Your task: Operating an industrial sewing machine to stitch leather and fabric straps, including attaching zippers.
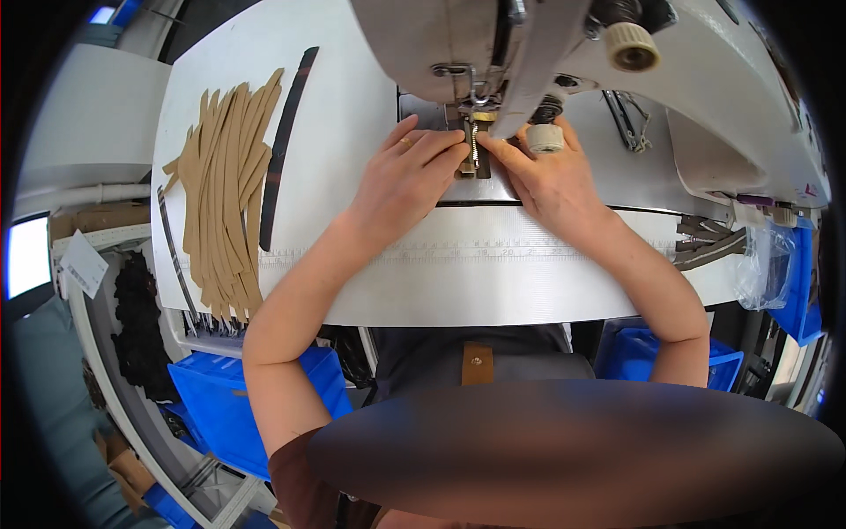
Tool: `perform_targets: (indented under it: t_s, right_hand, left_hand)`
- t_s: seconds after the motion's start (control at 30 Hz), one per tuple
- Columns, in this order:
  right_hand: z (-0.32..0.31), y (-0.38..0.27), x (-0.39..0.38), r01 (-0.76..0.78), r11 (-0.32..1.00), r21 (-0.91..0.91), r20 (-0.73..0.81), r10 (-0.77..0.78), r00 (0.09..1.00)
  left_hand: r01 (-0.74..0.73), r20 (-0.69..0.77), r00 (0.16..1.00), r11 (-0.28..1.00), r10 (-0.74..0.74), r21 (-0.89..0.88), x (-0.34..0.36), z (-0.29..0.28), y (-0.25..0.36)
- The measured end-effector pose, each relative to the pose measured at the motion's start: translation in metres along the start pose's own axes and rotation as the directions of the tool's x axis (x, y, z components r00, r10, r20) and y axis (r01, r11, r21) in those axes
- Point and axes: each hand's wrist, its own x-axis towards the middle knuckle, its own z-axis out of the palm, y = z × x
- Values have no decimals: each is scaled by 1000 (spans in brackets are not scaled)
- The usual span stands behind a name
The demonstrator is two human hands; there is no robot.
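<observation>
Under the needle area of a white sewing machine (414, 40) lies a short zipper (477, 152) with silver teeth and dark brownish tape. My left hand (397, 181) presses its closed fingertips on the zipper's left side. From the right, my right hand (560, 185) meets the other edge, index finger extended and the other fingers curled, partly behind a cream knob (545, 138). Both hands rest low over the metal machine bed, close on either side of the presser foot. The exact grip under the fingertips is hidden.
A pile of tan fabric strips (225, 194) lies at the left beside a black strip (287, 150). Metal thread snips or tweezers (626, 119) sit right of the needle. More zippers (709, 245) and a plastic bag (765, 264) are at the right edge. Blue bins (229, 410) stand below.
</observation>
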Motion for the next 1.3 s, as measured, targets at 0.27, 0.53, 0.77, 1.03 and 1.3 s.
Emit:
perform_targets:
  t_s: [0.27, 0.53, 0.77, 1.03, 1.3]
  right_hand:
    - [1, 1, 3, -21, 1000, -11, -22, 21, 1000]
    - [-1, 1, 1, 37, 994, 102, -58, -31, 998]
    - [4, 2, 0, 18, 994, 105, -89, -9, 996]
    - [1, 0, 0, 72, 983, 169, -136, -49, 989]
    - [2, -2, 0, 108, 985, 137, -117, -92, 989]
  left_hand:
    - [-50, -6, 999, 998, 50, -45, -1, 1, -5]
    - [-26, -23, 999, 999, 25, -32, 0, 5, -7]
    - [-41, -60, 997, 999, 40, -26, 2, 7, -11]
    - [6, -30, 1000, 1000, -6, -4, -1, 4, -8]
    - [-34, -36, 999, 999, 35, 20, 0, 0, -5]
